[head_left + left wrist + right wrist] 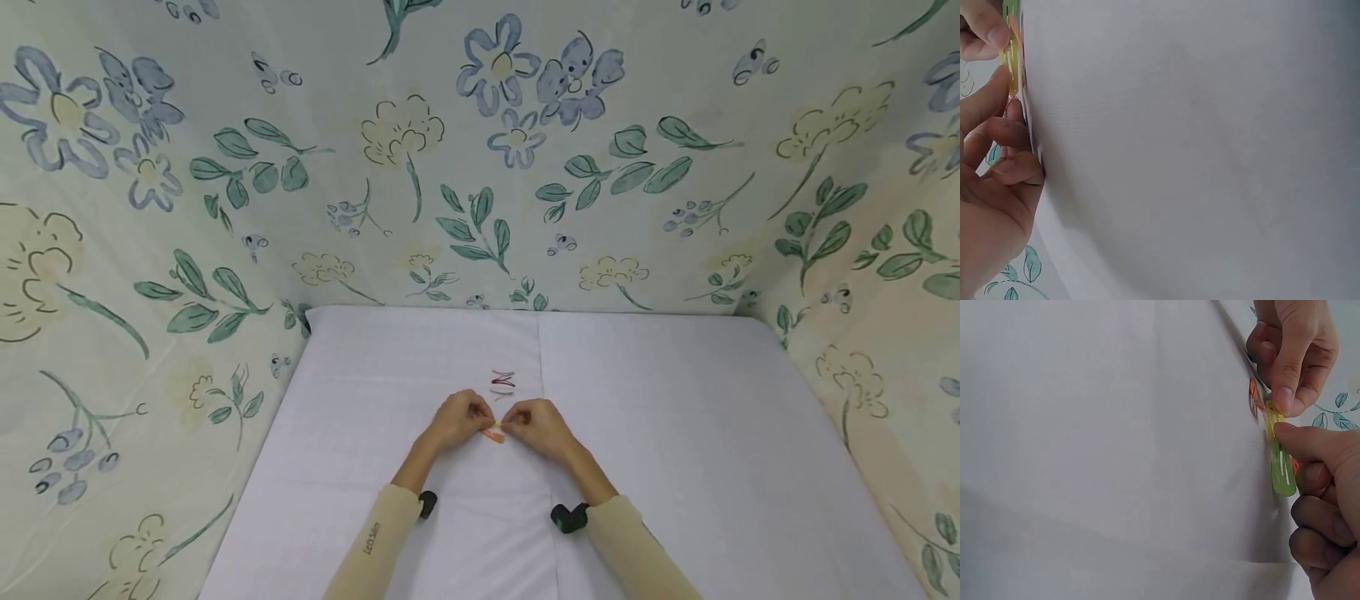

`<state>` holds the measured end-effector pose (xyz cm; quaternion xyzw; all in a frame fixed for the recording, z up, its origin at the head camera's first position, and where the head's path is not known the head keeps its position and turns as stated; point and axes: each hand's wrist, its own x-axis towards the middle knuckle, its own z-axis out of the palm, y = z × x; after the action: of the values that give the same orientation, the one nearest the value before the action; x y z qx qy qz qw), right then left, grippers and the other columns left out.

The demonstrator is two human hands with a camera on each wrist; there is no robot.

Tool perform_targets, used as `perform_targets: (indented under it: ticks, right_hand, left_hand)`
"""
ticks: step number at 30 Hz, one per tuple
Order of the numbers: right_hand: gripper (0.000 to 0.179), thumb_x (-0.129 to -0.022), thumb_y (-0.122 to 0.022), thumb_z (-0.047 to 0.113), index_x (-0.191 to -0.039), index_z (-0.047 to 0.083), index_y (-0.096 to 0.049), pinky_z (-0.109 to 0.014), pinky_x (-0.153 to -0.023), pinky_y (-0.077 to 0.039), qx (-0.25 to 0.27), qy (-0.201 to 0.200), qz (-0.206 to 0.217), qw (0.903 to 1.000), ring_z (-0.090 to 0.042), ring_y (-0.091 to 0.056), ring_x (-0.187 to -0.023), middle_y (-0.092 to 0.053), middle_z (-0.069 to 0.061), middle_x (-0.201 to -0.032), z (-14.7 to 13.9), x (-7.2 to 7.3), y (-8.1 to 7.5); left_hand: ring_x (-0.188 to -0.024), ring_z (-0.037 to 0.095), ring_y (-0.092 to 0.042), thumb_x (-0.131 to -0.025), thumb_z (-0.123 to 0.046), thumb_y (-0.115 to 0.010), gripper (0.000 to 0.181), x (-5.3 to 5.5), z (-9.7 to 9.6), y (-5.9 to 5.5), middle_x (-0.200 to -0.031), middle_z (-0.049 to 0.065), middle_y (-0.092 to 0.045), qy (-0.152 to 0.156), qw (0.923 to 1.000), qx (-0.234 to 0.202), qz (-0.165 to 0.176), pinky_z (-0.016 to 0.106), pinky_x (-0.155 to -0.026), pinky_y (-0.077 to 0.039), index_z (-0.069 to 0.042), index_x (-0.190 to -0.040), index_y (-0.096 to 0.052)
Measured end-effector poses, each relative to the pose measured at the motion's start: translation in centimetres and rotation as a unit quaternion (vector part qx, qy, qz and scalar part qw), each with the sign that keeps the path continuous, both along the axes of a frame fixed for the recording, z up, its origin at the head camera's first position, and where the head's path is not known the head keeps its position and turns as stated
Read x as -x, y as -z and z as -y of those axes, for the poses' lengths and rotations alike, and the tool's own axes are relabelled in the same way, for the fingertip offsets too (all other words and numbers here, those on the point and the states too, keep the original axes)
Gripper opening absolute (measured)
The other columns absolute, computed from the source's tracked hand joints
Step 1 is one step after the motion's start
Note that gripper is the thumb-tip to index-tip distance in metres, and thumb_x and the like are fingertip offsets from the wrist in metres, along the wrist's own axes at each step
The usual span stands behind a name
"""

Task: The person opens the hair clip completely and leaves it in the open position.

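Observation:
Between both hands is a yellow-and-green snap hair clip (1283, 475). My left hand (459, 419) pinches its yellow end between thumb and fingers. With thumb and index finger, my right hand (542, 427) pinches the clip around its middle, the green end sticking out past the thumb in the right wrist view. An orange hair clip (492, 436) lies on the white cloth right under the fingertips, partly hidden by the left hand. In the left wrist view, the yellow part of the clip (1014, 69) shows beside the fingertips.
Just beyond the hands, several thin red and pinkish clips (502, 382) lie in a row on the white-covered table (660, 400). Flowered fabric (420, 242) hangs around the table's back and sides. Dark wrist mounts (570, 517) sit by the sleeves.

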<state>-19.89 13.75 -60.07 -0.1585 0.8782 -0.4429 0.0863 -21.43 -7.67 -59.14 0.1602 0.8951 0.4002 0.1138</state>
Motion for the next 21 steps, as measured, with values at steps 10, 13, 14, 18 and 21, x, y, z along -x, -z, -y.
perform_targets:
  ticks: [10, 13, 14, 18, 21]
  right_hand:
    - [0.006, -0.092, -0.078, 0.014, -0.086, 0.012, -0.079, -0.018, -0.053, -0.036, 0.025, -0.002, 0.031, 0.9992, -0.002, -0.045, -0.057, -0.057, 0.006, -0.065, -0.40, 0.14, -0.26]
    - [0.007, -0.093, -0.077, 0.016, -0.087, 0.013, -0.080, -0.018, -0.054, -0.036, 0.029, -0.009, 0.037, 0.9989, -0.001, -0.045, -0.057, -0.056, 0.006, -0.065, -0.56, 0.15, -0.18]
    - [0.007, -0.093, -0.077, 0.017, -0.088, 0.012, -0.080, -0.018, -0.054, -0.036, 0.031, -0.011, 0.039, 0.9987, -0.001, -0.045, -0.057, -0.056, 0.006, -0.065, -0.60, 0.16, -0.18]
    - [0.009, -0.094, -0.077, 0.019, -0.091, 0.010, -0.079, -0.018, -0.055, -0.037, 0.042, -0.009, 0.041, 0.9982, -0.001, -0.046, -0.059, -0.058, 0.004, -0.069, -0.71, 0.30, 0.10]
    - [0.009, -0.094, -0.076, 0.018, -0.093, 0.009, -0.078, -0.018, -0.057, -0.039, 0.051, 0.004, 0.028, 0.9983, -0.002, -0.047, -0.061, -0.060, 0.003, -0.071, -0.67, 0.42, 0.38]
  left_hand:
    - [-0.081, 0.008, -0.055, -0.086, -0.014, -0.084, 0.004, 0.15, 0.43, -0.03, -0.090, 0.000, -0.072, 0.021, 0.9996, -0.017, -0.002, 0.024, -0.075, -0.044, -0.011, -0.088, -0.081]
    - [-0.081, 0.007, -0.056, -0.085, -0.014, -0.085, 0.006, 0.23, 0.49, 0.09, -0.089, 0.000, -0.074, 0.028, 0.9994, -0.021, -0.008, 0.024, -0.076, -0.045, -0.010, -0.088, -0.082]
    - [-0.081, 0.007, -0.056, -0.085, -0.015, -0.085, 0.007, 0.25, 0.50, 0.13, -0.089, 0.000, -0.074, 0.030, 0.9992, -0.023, -0.009, 0.024, -0.076, -0.044, -0.009, -0.089, -0.082]
    - [-0.078, 0.007, -0.055, -0.088, -0.016, -0.083, 0.008, 0.29, 0.51, 0.16, -0.088, 0.000, -0.074, 0.021, 0.9993, -0.030, -0.010, 0.023, -0.072, -0.044, -0.009, -0.089, -0.081]
    - [-0.076, 0.007, -0.055, -0.090, -0.017, -0.081, 0.006, 0.23, 0.51, 0.01, -0.089, 0.000, -0.075, -0.006, 0.9992, -0.040, -0.004, 0.023, -0.069, -0.044, -0.011, -0.089, -0.081]
